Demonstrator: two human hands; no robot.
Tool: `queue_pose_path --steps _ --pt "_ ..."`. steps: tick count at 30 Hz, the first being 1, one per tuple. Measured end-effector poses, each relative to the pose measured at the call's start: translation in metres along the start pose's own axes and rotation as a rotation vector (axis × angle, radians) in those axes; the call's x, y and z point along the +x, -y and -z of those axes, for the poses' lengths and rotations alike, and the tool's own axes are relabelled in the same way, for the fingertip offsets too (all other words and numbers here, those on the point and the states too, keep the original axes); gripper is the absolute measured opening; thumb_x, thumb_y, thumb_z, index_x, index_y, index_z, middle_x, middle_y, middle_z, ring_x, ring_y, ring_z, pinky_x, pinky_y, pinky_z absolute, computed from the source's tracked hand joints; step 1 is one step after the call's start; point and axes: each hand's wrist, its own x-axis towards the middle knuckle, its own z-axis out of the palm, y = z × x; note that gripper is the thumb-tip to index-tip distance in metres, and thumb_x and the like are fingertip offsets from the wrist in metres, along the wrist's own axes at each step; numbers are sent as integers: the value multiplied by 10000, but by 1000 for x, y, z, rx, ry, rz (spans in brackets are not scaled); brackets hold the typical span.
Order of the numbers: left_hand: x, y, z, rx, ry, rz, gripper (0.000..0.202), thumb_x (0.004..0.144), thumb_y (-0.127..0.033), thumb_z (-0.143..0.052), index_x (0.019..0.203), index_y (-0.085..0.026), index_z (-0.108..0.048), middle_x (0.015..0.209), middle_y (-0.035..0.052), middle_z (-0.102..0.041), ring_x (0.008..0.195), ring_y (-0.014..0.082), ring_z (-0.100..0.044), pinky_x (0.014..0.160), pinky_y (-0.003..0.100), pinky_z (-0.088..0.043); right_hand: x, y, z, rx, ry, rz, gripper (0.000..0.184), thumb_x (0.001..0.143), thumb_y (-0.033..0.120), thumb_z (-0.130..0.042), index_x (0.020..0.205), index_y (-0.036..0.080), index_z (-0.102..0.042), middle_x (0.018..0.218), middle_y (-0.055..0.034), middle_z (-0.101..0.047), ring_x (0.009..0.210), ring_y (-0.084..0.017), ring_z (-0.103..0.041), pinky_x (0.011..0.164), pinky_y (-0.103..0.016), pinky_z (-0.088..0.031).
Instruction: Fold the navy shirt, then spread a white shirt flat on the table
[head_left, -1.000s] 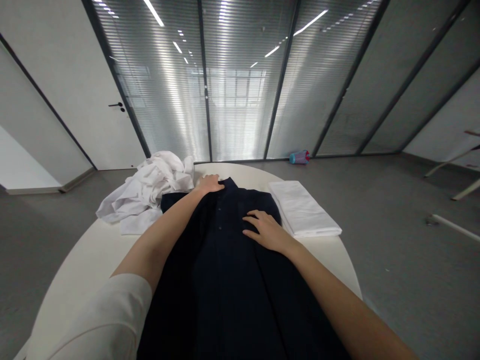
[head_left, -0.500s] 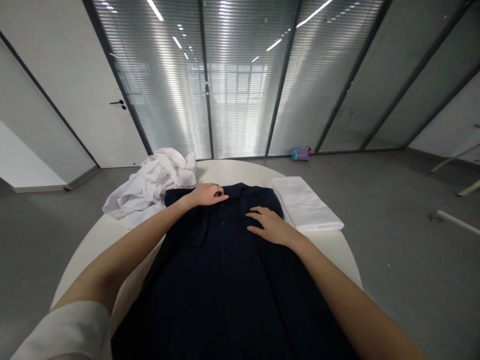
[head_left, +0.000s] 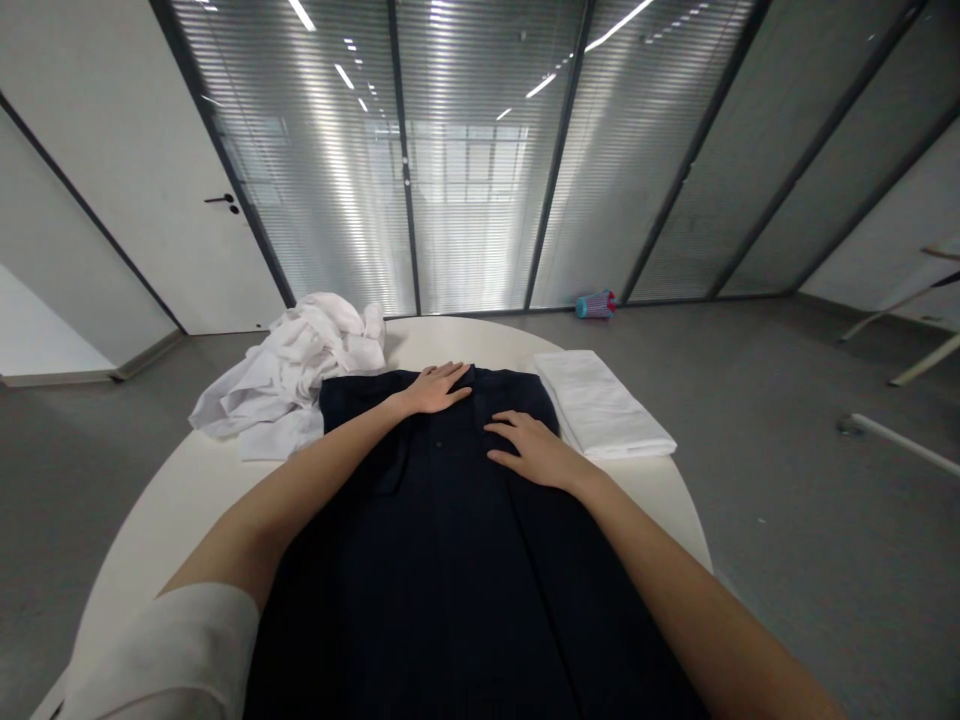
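Note:
A dark navy garment with a button placket, which looks like a shirt (head_left: pixel 450 560), lies spread on a round white table (head_left: pixel 172 490). Its collar end points away from me, and the near end runs out of view at the bottom. My left hand (head_left: pixel 436 388) rests flat near the collar, fingers stretched out. On the right side of the chest lies my right hand (head_left: pixel 536 450), palm down with its fingers spread. Both hands touch the cloth and hold nothing.
A crumpled heap of white cloth (head_left: pixel 307 350) lies at the table's far left. Folded white cloth (head_left: pixel 604 405) sits at the far right, beside the navy shirt. Beyond the table, a blue and red basket (head_left: pixel 596 305) is on the floor by the glass wall.
My left hand has moved slightly right along the collar, and its curled fingers have straightened out flat. My right hand stays nearly in place on the shirt. The view has shifted a little.

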Motion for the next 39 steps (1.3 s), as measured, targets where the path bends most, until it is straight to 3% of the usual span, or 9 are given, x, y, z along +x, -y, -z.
queue_pose_path --steps 7,12,16,19,23,26,29,33,39 --pt "-3 -7 9 -10 -138 67 474 1063 -335 -289 1480 -222 -484 1464 72 -574 1330 233 -551 1134 358 -383 2 -2 -1 6 9 4 453 973 382 -581 1380 185 -608 1441 -162 -530 1312 -338 -514 1063 -488 -450" --pt "-11 -13 4 -3 -100 39 467 1037 -409 -394 1446 -233 -534 1544 50 -486 1468 277 -372 1215 446 -260 -1 -1 -1 4 15 -4 455 973 383 -577 1384 191 -605 1441 -160 -532 1303 -342 -520 1052 -495 -455" --pt "-8 5 9 -19 -52 110 513 1062 -272 -200 1359 -203 -614 1442 38 -596 1352 196 -523 1149 339 -373 8 4 7 -41 -2 -37 396 979 407 -565 1277 174 -684 1343 -157 -605 1225 -337 -571 1027 -485 -463" --pt "-7 20 12 35 -94 174 427 1023 -269 -359 1346 -140 -606 1365 100 -642 1313 232 -544 1138 351 -383 37 11 15 -88 -72 -70 366 999 401 -518 1201 174 -722 1278 -145 -640 1182 -318 -589 1029 -460 -454" --pt "-16 22 3 120 -132 199 410 994 -314 -469 1337 -126 -593 1357 149 -623 1342 278 -489 1173 413 -313 93 18 14 -95 -132 -104 508 1039 409 -398 1475 172 -504 1540 -143 -454 1413 -306 -411 1156 -438 -336" --pt "-27 22 5 169 -147 216 413 1027 -340 -400 1332 -142 -595 1382 144 -598 1324 264 -496 1143 383 -341 120 20 -2 -88 15 -195 671 1030 567 -315 1585 190 -328 1664 -128 -237 1519 -378 -196 1205 -535 -218" --pt "-41 35 23 223 -164 303 413 1025 -361 -389 1257 -139 -650 1385 163 -580 1310 312 -491 1112 436 -358 123 18 -21 -78 128 -239 764 1006 656 -249 1614 195 -242 1686 -126 -146 1534 -411 -91 1212 -582 -148" --pt "-59 59 47 272 -134 432 387 964 -405 -509 1097 -109 -720 1299 219 -604 1289 413 -476 1067 534 -354 116 16 -34 -83 64 -238 788 994 686 -210 1618 205 -226 1692 -113 -119 1543 -383 -53 1227 -553 -116" --pt "-65 54 48 289 -146 461 387 996 -415 -455 1220 -144 -616 1162 177 -685 1157 360 -595 1020 502 -371 114 17 -35 -89 33 -250 805 984 707 -183 1611 208 -255 1690 -108 -138 1544 -375 -68 1226 -544 -132"
